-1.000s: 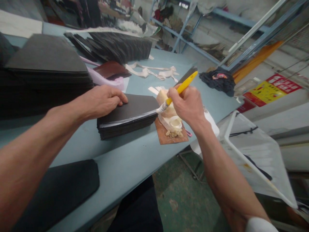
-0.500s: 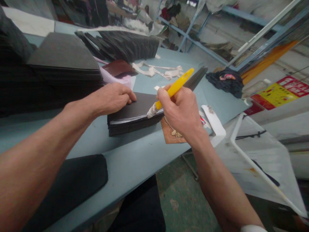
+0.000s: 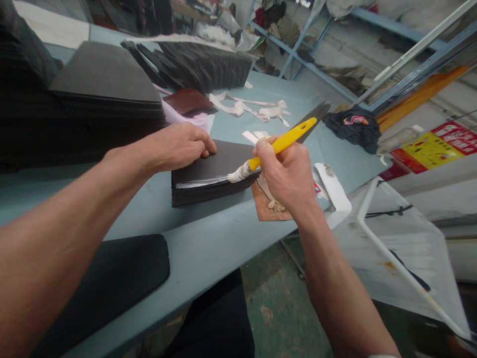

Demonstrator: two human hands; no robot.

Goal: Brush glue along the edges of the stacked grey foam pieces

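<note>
A brush with a yellow handle [image 3: 294,136] is gripped in my right hand [image 3: 288,174], its fingers closed round the handle. The pale, coated bristles [image 3: 239,173] touch the near top edge of a stack of black sheets [image 3: 219,158]. White, wet-looking streaks run along that edge. My left hand [image 3: 188,145] lies on top of the same stack with fingers curled together, holding it down; the thumb side is partly hidden. Beneath my right hand is a brown board [image 3: 265,209] with a clump of dried residue on it.
Tall piles of black sheets [image 3: 108,74] stand at the left, and a leaning row of black pieces [image 3: 208,64] at the back. White strips [image 3: 253,110] and a dark cloth [image 3: 352,127] lie beyond. A black panel [image 3: 126,273] sits near the front edge; a white bin [image 3: 406,248] is at right.
The brush has shifted slightly along the stack's near edge, and its handle now tilts lower. White streaks there look a little different. My left hand keeps its place on the stack.
</note>
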